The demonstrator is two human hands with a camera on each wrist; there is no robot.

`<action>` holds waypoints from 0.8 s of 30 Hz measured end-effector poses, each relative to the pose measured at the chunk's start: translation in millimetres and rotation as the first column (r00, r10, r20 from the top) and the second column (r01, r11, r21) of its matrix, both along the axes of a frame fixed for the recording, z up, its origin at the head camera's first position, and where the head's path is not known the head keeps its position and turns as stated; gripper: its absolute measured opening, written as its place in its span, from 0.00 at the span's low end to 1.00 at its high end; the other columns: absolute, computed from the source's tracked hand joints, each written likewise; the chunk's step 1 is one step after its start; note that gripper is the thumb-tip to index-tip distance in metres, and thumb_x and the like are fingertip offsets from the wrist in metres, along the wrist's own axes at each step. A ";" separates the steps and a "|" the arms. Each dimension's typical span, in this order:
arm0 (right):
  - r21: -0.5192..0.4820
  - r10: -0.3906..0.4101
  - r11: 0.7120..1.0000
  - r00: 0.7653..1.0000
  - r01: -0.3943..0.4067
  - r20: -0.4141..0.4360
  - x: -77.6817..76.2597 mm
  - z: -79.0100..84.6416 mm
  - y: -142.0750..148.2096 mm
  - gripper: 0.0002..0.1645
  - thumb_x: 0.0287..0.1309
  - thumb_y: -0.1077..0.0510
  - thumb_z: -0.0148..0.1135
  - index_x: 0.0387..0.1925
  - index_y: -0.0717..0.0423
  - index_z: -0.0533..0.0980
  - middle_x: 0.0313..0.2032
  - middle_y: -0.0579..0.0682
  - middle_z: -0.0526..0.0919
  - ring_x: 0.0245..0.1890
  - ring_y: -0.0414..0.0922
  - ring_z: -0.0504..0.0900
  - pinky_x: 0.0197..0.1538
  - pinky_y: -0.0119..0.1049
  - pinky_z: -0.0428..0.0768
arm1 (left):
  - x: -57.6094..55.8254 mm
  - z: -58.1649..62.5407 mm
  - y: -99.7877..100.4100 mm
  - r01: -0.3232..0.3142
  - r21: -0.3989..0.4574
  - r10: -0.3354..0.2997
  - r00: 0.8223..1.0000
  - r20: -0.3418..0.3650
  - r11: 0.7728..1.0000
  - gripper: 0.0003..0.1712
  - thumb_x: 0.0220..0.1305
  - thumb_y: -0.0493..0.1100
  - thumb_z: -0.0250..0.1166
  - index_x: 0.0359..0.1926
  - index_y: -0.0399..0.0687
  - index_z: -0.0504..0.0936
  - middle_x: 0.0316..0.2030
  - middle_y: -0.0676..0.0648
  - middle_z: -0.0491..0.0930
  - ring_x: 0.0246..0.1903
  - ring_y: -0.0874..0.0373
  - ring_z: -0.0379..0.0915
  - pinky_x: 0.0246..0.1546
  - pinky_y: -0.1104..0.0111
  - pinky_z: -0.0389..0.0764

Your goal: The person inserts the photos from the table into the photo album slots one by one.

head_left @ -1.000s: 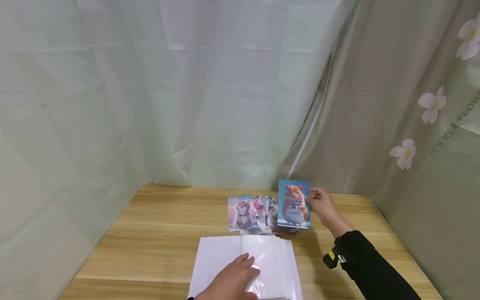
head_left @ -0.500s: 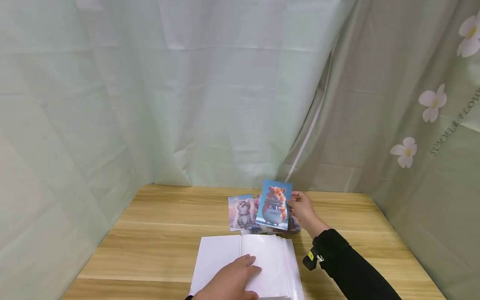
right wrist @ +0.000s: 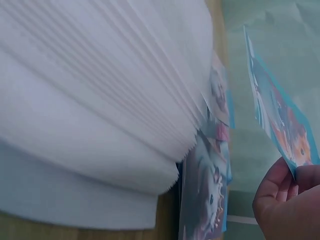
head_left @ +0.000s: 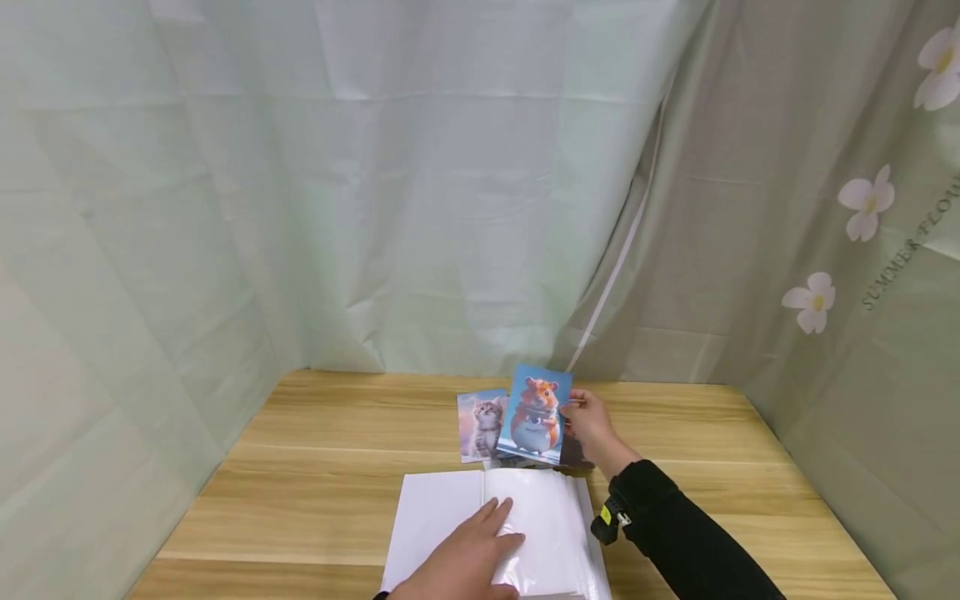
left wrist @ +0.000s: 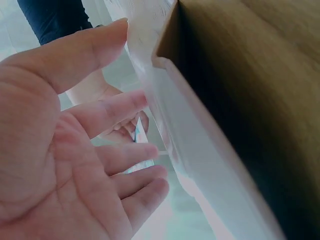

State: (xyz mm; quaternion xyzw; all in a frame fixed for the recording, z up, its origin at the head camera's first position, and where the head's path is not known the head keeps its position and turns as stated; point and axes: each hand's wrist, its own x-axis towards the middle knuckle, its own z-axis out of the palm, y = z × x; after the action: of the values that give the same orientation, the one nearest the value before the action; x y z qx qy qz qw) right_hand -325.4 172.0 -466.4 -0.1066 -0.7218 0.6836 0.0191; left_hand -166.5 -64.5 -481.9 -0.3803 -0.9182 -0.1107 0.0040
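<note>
A white photo album point(head_left: 431, 504) lies open on the wooden table, with clear plastic sleeves on its right side. My left hand point(head_left: 465, 552) rests on the open page near the fold, fingers extended; the left wrist view has its fingertips at the page surface. Between thumb and fingers my right hand point(head_left: 591, 423) pinches the right edge of a blue picture card point(head_left: 534, 417) showing a hamster. In the right wrist view, this card stands raised and tilted above the table. Behind the album lies a kitten picture card point(head_left: 477, 425), partly covered by the hamster card in the head view.
More picture cards point(right wrist: 202, 195) lie overlapping beyond the album, mostly hidden by the raised card in the head view. The wooden table point(head_left: 300, 492) reaches back to a pale curtain point(head_left: 420, 208), which also hangs along both sides.
My right hand has moved left with the hamster card, which tilts more and now overlaps the kitten card. The left hand stays on the album, its fingers shifting slightly.
</note>
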 end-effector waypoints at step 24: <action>-0.111 -0.003 0.994 1.000 0.005 0.019 0.3 -8.4 -18.9 0.13 0.68 0.71 0.51 0.53 0.67 0.68 0.38 0.55 0.72 0.30 0.45 0.73 0.36 0.39 0.75 | 1.2 1.5 -0.2 -0.054 -0.058 0.057 0.997 0.047 0.997 0.46 0.55 0.64 0.73 0.62 0.33 0.76 0.68 0.40 0.69 0.67 0.55 0.67 0.61 0.71 0.73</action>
State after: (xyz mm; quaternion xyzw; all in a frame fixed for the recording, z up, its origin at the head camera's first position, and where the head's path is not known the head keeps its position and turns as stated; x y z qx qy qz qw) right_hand -325.1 153.1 -474.8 -0.1155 -0.6825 0.7217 0.0078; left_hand -165.3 -64.7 -480.4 -0.3518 -0.9310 -0.0937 -0.0259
